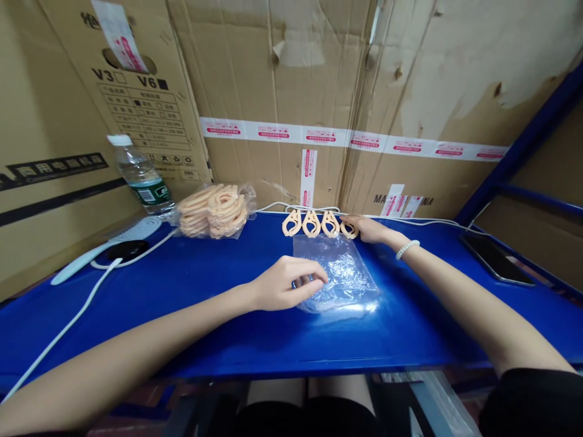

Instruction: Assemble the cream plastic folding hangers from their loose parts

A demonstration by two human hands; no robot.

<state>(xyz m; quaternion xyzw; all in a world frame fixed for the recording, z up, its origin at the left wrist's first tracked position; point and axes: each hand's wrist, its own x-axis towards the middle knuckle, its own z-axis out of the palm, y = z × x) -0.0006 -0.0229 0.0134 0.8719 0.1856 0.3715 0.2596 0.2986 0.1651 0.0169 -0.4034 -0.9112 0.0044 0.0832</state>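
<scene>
Fingers [356, 221] at the Row's End

The right hand [371, 230] covers part of the fourth peach-coloured looped piece [350, 236], its fingers bent and close together; whether they pinch it cannot be told. The left hand [285, 284] curls loosely with thumb and fingertips apart, apparently gripping nothing, above the edge of a clear plastic bag [346, 267].

Three similar pieces [306, 224] continue the line leftward, spaced perhaps so each stays distinct. The bag lies flat just in front, presumably within easy reach of both hands. Farther left sits a wrapped bundle [214, 212] of like pieces, beside a bottle [144, 177] whose green label shows a barcode but no legible brand.

Behind, a carton [155, 115] reads "V3" and "V6", the latter's box filled in; white tape [398, 200] interrupts lettering beginning "MA".
</scene>
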